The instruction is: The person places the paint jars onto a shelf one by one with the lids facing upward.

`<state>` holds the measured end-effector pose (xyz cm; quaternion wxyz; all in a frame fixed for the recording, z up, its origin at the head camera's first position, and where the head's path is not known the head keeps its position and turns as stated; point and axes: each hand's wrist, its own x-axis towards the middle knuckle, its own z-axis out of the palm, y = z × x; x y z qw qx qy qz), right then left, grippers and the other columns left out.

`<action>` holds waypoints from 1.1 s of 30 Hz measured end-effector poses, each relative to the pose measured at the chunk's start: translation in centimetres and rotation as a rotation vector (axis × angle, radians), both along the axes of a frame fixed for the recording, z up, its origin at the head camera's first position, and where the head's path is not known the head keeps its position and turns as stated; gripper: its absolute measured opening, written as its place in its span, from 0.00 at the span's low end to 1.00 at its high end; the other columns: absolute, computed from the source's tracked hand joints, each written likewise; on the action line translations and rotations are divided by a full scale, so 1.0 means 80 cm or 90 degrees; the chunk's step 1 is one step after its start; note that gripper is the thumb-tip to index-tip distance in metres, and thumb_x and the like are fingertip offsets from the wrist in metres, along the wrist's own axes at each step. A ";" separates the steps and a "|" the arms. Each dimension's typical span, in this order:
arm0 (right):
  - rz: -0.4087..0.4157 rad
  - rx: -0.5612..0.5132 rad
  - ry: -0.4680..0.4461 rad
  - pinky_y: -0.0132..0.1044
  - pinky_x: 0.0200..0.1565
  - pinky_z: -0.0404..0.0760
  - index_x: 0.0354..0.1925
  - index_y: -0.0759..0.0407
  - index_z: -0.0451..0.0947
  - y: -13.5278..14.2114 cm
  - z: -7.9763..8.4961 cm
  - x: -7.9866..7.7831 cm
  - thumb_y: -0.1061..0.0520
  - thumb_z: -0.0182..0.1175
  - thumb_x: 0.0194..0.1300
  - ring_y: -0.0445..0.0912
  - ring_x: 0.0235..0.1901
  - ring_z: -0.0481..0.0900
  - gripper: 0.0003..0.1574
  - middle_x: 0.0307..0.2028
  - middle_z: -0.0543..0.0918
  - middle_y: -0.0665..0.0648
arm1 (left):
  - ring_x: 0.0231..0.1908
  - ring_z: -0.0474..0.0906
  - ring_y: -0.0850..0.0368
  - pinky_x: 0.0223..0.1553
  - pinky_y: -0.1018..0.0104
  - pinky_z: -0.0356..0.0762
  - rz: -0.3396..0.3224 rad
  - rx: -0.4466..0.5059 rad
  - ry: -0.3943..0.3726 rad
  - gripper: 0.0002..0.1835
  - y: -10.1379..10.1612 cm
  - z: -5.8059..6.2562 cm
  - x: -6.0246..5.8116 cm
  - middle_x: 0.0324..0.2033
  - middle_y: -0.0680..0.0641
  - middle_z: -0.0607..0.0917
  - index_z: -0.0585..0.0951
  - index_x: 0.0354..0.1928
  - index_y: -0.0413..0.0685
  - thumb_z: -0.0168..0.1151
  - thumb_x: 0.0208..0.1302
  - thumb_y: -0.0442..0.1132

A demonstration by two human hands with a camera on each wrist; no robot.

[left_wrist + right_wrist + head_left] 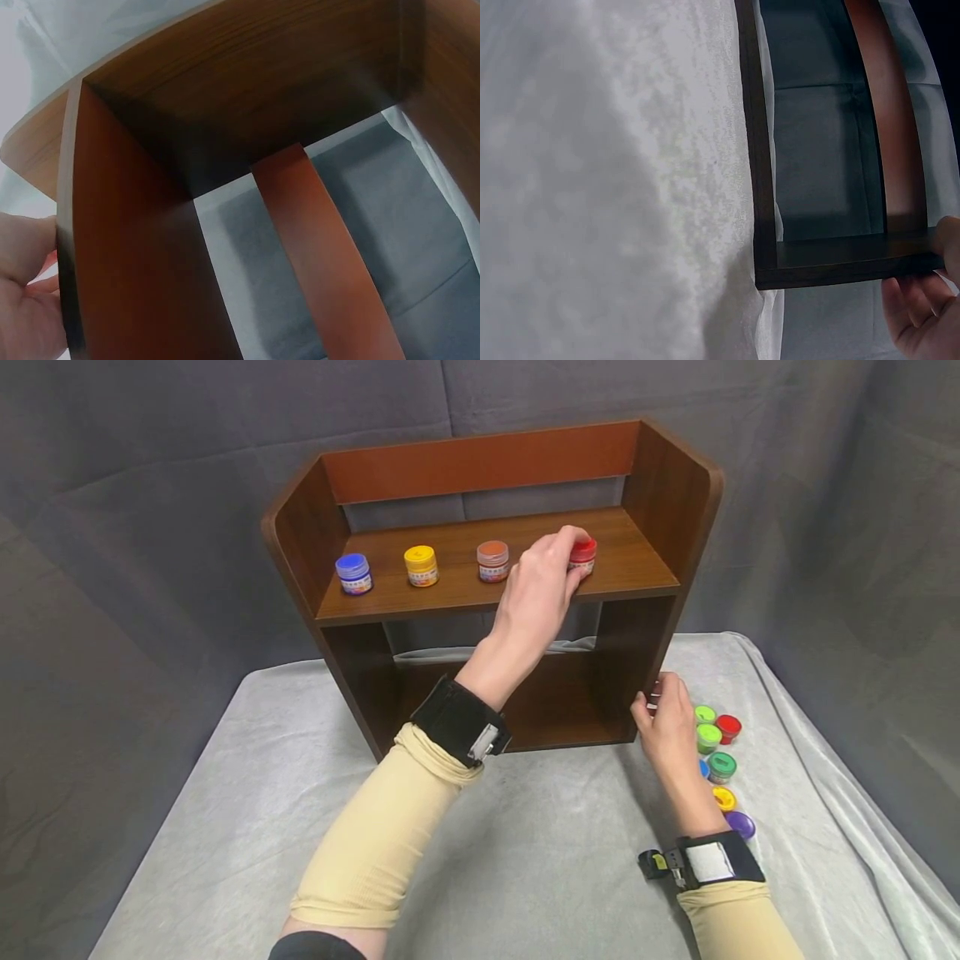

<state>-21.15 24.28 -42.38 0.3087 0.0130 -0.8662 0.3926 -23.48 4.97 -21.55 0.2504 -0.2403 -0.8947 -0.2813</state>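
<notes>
A small wooden bookshelf point(517, 597) stands on the cloth. On its upper board are a blue paint jar point(354, 574), a yellow paint jar point(422, 567), an orange-brown paint jar point(492, 562) and a red paint jar point(583, 557). My left hand point(536, 581) grips the red jar at the right part of that board; in the left wrist view the hand point(26, 289) is mostly cut off by the frame edge. Low on the bookshelf's right side panel, my right hand point(667, 727) holds the panel's front edge. The right wrist view shows that hand point(930, 319) with thumb and fingers on either side of the panel.
Several more jars lie right of the bookshelf, among them a light green jar point(708, 738), a red-lidded jar point(728, 727), a dark green jar point(722, 767) and a purple-lidded jar point(740, 824). Light grey cloth point(510, 860) covers the table; grey curtain point(187, 527) hangs behind.
</notes>
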 end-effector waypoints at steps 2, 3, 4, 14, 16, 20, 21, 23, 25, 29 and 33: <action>0.000 -0.001 -0.006 0.57 0.45 0.80 0.49 0.70 0.68 0.000 0.000 0.000 0.61 0.55 0.65 0.63 0.42 0.79 0.16 0.42 0.76 0.71 | 0.55 0.80 0.54 0.57 0.67 0.74 0.003 -0.001 -0.002 0.22 0.001 0.001 -0.001 0.55 0.44 0.83 0.76 0.59 0.46 0.63 0.64 0.42; 0.000 -0.003 -0.010 0.57 0.45 0.80 0.49 0.69 0.68 0.000 0.001 0.000 0.61 0.55 0.65 0.63 0.42 0.79 0.17 0.42 0.76 0.71 | 0.55 0.81 0.54 0.57 0.67 0.75 0.004 -0.001 -0.002 0.22 0.001 0.001 -0.001 0.55 0.44 0.83 0.76 0.59 0.46 0.63 0.64 0.42; 0.000 -0.004 -0.014 0.57 0.45 0.80 0.49 0.69 0.68 0.000 0.001 0.001 0.61 0.55 0.65 0.63 0.43 0.79 0.17 0.42 0.76 0.71 | 0.55 0.81 0.54 0.57 0.67 0.75 0.005 -0.001 -0.002 0.22 0.001 0.001 -0.002 0.55 0.44 0.83 0.76 0.59 0.46 0.63 0.64 0.42; -0.004 -0.008 -0.052 0.58 0.48 0.80 0.51 0.69 0.67 -0.001 0.003 0.003 0.61 0.54 0.67 0.63 0.45 0.79 0.17 0.44 0.75 0.70 | 0.56 0.80 0.53 0.57 0.67 0.75 0.006 0.014 0.000 0.23 0.003 -0.002 -0.002 0.56 0.44 0.82 0.75 0.60 0.45 0.63 0.64 0.41; -0.004 -0.007 -0.054 0.57 0.48 0.80 0.51 0.69 0.67 0.000 0.003 0.003 0.61 0.54 0.67 0.63 0.45 0.78 0.17 0.44 0.75 0.70 | 0.56 0.80 0.52 0.56 0.66 0.75 0.005 0.016 -0.001 0.23 0.003 -0.002 -0.001 0.56 0.43 0.82 0.75 0.60 0.44 0.63 0.64 0.41; -0.004 -0.007 -0.054 0.57 0.48 0.80 0.51 0.69 0.67 0.000 0.003 0.004 0.61 0.54 0.67 0.62 0.45 0.78 0.17 0.44 0.75 0.70 | 0.56 0.80 0.52 0.56 0.66 0.76 0.004 0.016 -0.005 0.23 0.003 -0.002 0.000 0.56 0.43 0.82 0.75 0.60 0.45 0.63 0.64 0.40; -0.005 -0.008 -0.055 0.57 0.48 0.80 0.51 0.68 0.67 0.000 0.003 0.005 0.61 0.54 0.67 0.62 0.45 0.78 0.17 0.44 0.75 0.70 | 0.57 0.80 0.52 0.56 0.66 0.76 0.003 0.017 -0.006 0.23 0.003 -0.002 0.000 0.56 0.43 0.82 0.75 0.60 0.45 0.63 0.64 0.40; -0.004 -0.008 -0.055 0.57 0.48 0.80 0.51 0.69 0.67 0.000 0.003 0.005 0.61 0.54 0.67 0.62 0.45 0.78 0.17 0.44 0.75 0.70 | 0.57 0.80 0.52 0.56 0.66 0.76 0.002 0.019 -0.009 0.23 0.004 -0.002 0.000 0.56 0.43 0.82 0.74 0.60 0.45 0.63 0.64 0.40; -0.004 -0.008 -0.056 0.57 0.48 0.80 0.51 0.69 0.67 0.000 0.003 0.005 0.61 0.54 0.67 0.62 0.45 0.79 0.17 0.44 0.75 0.70 | 0.57 0.80 0.52 0.56 0.65 0.76 0.001 0.022 -0.012 0.23 0.004 -0.002 0.000 0.57 0.44 0.82 0.74 0.61 0.45 0.63 0.64 0.40; -0.004 -0.007 -0.057 0.57 0.48 0.80 0.51 0.68 0.67 0.000 0.003 0.004 0.60 0.53 0.67 0.62 0.45 0.78 0.17 0.44 0.75 0.70 | 0.57 0.79 0.52 0.57 0.65 0.75 -0.006 0.033 -0.010 0.24 0.003 -0.001 -0.001 0.57 0.44 0.82 0.73 0.61 0.45 0.63 0.64 0.40; -0.002 -0.008 -0.055 0.57 0.48 0.80 0.51 0.69 0.67 0.000 0.003 0.004 0.61 0.54 0.67 0.62 0.45 0.78 0.17 0.44 0.75 0.70 | 0.57 0.79 0.52 0.58 0.65 0.74 -0.012 0.041 -0.005 0.26 0.002 -0.002 -0.002 0.57 0.44 0.81 0.72 0.62 0.46 0.64 0.63 0.39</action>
